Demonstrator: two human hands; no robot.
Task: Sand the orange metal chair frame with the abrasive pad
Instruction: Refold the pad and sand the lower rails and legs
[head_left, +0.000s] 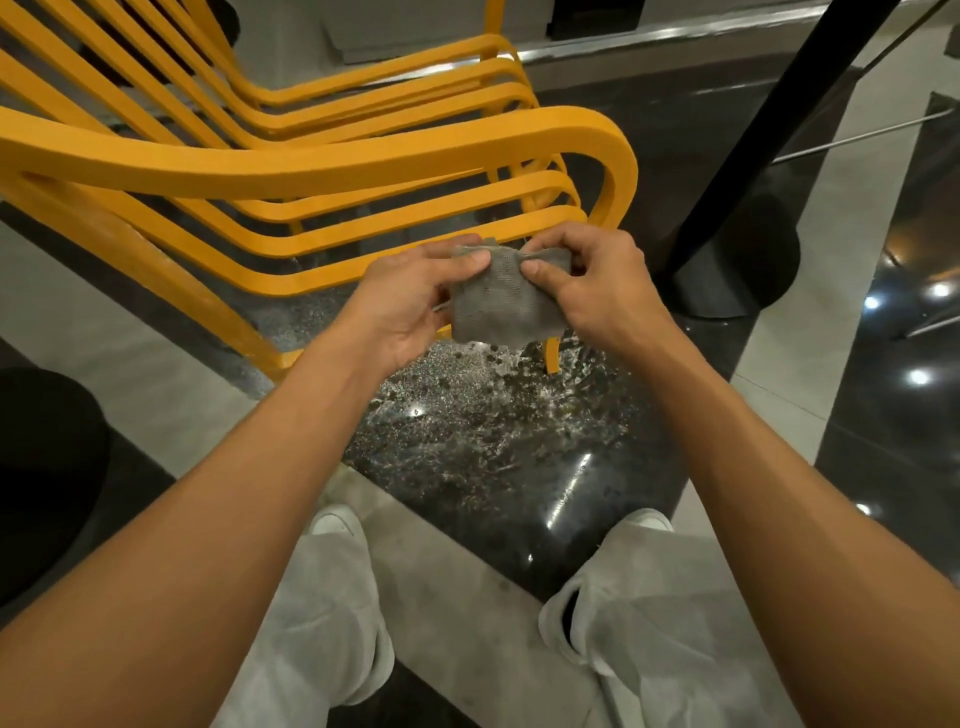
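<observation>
Mesh abrasive pad (506, 304), one, is being pinched.
Left hand (410, 304) and right hand (597, 291) are pinching its top edge; it is hanging downward before one orange chair frame (311, 166).

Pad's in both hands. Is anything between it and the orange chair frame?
Nothing visible. The left hand and right hand pinch the grey abrasive pad near its upper edge, in open air in front of the orange chair frame. No object lies between them.
</observation>
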